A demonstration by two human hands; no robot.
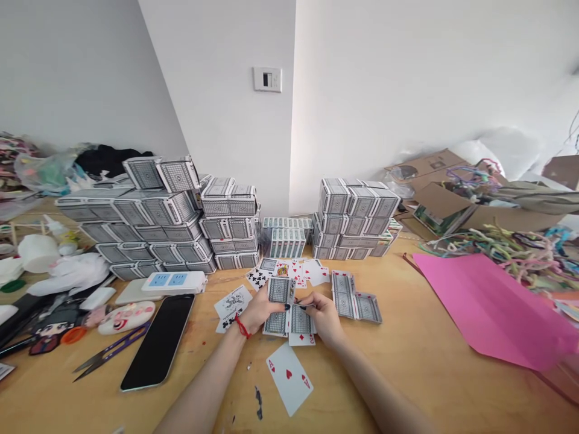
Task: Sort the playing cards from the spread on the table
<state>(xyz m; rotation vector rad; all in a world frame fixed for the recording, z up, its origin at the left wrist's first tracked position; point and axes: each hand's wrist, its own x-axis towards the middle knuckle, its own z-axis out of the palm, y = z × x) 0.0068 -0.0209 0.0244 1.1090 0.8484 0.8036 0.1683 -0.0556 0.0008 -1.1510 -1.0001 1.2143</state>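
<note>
My left hand [257,311], with a red string on its wrist, grips a grey-backed playing card piece [280,290] between thumb and fingers. More joined cards [301,319] spread below it, one showing red diamonds. My right hand [326,316] pinches near the upper edge of these cards with thumb and forefinger. An ace of hearts [289,378] lies face up in front of my hands. Right of my right hand rests a folded L-shaped card piece [344,295]. Loose cards [233,305] lie left of my left hand, and others [316,272] are scattered behind.
Stacked card blocks rise at the left [158,208] and right [357,199], with card boxes [288,241] between. A phone [158,343], scissors [113,351] and a power strip [175,281] lie left. Pink paper [493,307] and yarn [502,244] occupy the right.
</note>
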